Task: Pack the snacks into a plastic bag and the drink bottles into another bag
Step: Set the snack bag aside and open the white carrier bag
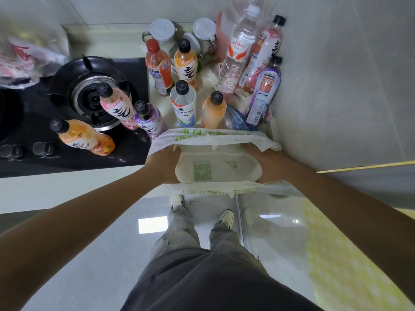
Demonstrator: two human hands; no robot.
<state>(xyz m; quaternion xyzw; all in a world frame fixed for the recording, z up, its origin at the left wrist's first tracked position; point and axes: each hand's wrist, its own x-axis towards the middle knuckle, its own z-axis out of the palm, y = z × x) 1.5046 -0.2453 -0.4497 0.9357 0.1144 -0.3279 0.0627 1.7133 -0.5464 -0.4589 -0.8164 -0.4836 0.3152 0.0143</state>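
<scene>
A white plastic bag with green print [215, 135] is held wide at the counter's front edge, its inside showing nothing in it. My left hand [162, 163] grips the bag's left rim and my right hand [263, 163] grips the right rim. Just behind the bag stand a white-labelled bottle [183, 106] and an orange bottle [213, 111]. Pink [116, 106], purple [148, 118] and orange [83, 136] bottles stand on the stove. A clear water bottle [238, 50] and pink [267, 48] and purple [265, 90] bottles lean against the right wall.
A black gas stove with a burner [87, 90] fills the left. A red-printed plastic bag [27, 57] lies at the far left. Two white-lidded jars [162, 30] stand at the back with red-capped [157, 66] and orange [186, 61] bottles. A tiled wall [336, 75] bounds the right.
</scene>
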